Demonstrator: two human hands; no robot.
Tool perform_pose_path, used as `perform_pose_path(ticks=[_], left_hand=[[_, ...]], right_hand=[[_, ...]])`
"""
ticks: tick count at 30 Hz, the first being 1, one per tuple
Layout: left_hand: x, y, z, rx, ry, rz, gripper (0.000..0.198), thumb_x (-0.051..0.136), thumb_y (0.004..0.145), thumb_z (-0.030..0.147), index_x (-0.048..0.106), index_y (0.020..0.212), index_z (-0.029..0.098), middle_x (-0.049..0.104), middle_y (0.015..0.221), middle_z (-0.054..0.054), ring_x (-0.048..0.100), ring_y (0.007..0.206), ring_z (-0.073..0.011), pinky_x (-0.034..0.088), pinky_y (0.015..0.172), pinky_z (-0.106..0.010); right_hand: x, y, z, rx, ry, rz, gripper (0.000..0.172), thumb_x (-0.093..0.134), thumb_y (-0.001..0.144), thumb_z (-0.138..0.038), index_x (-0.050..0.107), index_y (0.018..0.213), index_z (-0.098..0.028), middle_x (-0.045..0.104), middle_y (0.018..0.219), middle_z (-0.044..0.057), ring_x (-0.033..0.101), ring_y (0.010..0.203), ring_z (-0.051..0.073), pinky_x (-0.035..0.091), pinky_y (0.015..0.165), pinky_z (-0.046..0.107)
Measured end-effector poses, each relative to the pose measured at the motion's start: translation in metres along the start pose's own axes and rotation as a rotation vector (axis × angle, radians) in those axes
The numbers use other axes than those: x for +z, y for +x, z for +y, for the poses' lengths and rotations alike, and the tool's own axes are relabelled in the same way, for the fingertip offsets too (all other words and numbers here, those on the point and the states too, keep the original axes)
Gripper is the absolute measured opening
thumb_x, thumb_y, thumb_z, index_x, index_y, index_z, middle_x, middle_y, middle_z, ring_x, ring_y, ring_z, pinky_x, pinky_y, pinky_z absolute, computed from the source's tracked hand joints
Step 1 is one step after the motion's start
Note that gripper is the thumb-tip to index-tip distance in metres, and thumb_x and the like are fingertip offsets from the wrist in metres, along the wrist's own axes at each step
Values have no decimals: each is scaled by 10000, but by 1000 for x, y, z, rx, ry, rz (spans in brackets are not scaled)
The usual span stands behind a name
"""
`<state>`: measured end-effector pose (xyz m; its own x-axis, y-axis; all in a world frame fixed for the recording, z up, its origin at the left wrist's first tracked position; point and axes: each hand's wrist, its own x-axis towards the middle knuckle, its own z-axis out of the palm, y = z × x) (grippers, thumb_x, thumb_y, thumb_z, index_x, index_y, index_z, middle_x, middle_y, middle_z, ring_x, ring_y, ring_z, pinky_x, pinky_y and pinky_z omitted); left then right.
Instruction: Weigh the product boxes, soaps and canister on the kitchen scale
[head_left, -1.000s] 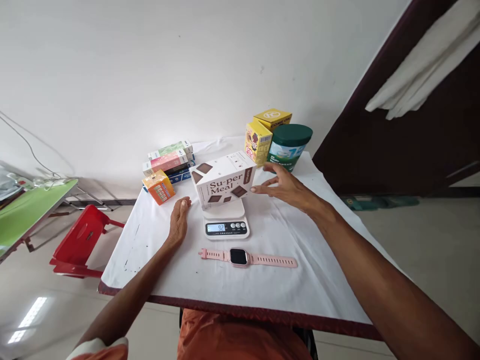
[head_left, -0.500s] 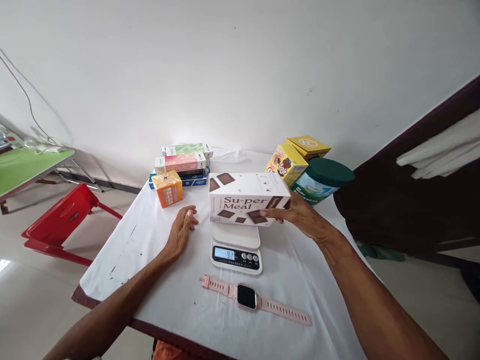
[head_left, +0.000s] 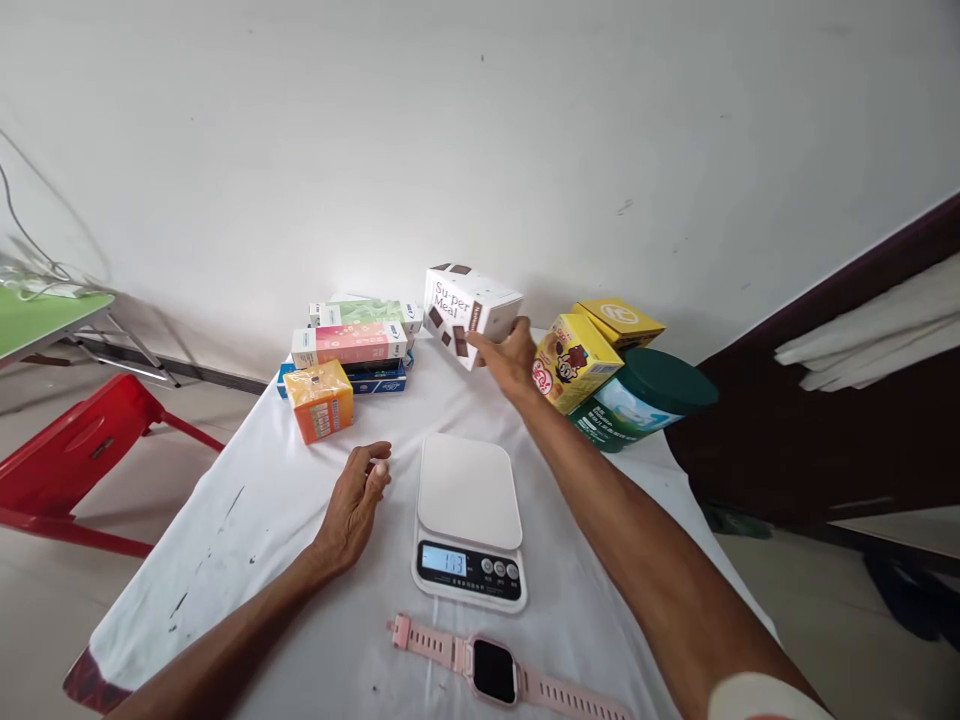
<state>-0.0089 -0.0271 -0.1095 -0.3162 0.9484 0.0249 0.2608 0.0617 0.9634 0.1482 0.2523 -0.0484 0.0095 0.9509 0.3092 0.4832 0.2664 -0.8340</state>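
My right hand (head_left: 511, 358) grips the near right end of a white box printed "Su-per Meal" (head_left: 454, 301), held tilted at the back of the table by the wall. Whether the box touches the cloth I cannot tell. On the left, my left hand (head_left: 355, 505) rests on the cloth with its fingers loosely curved and apart, holding nothing. Between my forearms sits a white kitchen scale (head_left: 469, 490) with a bare plate and a lit display. In front of it lies a pink-strapped smartwatch (head_left: 493, 670).
At the back left are an orange packet (head_left: 320, 402), a pink-and-white box (head_left: 349, 342), a green-and-white box (head_left: 367, 314) and a blue box (head_left: 379, 379). Yellow boxes (head_left: 577, 358) and a green tub (head_left: 641, 398) stand right. A red chair (head_left: 82, 455) is beside the table.
My right hand has carried the white box from over the scale back toward the wall, turning it. The scale's plate is now uncovered and its reading differs. My left hand stays on the cloth.
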Motion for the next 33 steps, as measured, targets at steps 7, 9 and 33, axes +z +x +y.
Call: perform_pose_path(ticks=[7, 9, 33], left_hand=[[-1, 3, -1, 55, 50, 25, 595, 404, 993, 717, 665, 1234, 239, 697, 1063, -117, 663, 912, -259, 579, 862, -445], [-2, 4, -1, 49, 51, 16, 605, 401, 989, 726, 661, 1234, 238, 697, 1064, -118, 667, 904, -257, 583, 852, -442], [-4, 7, -8, 130, 140, -18, 554, 374, 1024, 657, 627, 1229, 209, 666, 1273, -152, 680, 1000, -253, 567, 873, -429]], right_hand=[[46, -27, -15, 208, 35, -184, 735, 710, 818, -455, 417, 1421, -154, 568, 1414, 237, 717, 956, 278, 629, 691, 385], [42, -32, -13, 196, 48, -220, 745, 734, 803, -458, 429, 1414, -159, 562, 1417, 222, 699, 1008, 279, 630, 709, 383], [-95, -23, -3, -150, -718, 124, 463, 563, 861, -270, 583, 1281, -76, 659, 1256, 278, 530, 1237, 413, 360, 1066, 607]])
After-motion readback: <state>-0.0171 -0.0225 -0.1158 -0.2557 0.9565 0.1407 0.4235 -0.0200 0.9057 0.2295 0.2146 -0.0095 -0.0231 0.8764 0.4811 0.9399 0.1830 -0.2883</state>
